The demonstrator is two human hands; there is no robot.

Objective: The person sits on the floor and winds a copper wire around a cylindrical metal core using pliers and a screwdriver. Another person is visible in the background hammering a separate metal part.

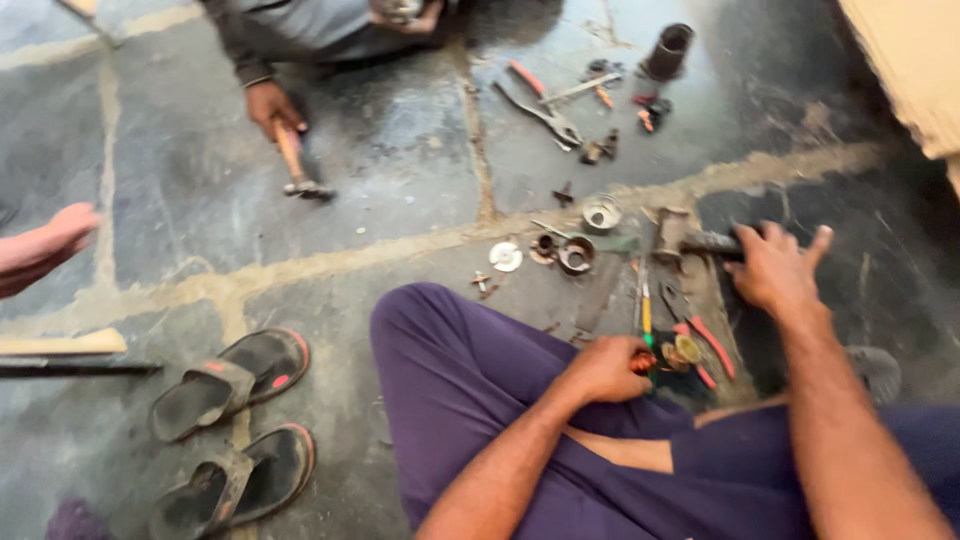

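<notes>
My left hand is closed around a small copper-coloured round part, held just above my purple-trousered knee. Just right of it lie a brass ring, red-handled pliers and a yellow-handled screwdriver. My right hand reaches forward with its fingers spread and rests against the end of a dark metal tool on the stone floor. I cannot see a firm grip on that tool.
Metal rings, a white washer and a small metal cup lie ahead. Farther off are pliers and a dark cylinder. Another person holds a hammer; a third hand at left. Sandals lie near.
</notes>
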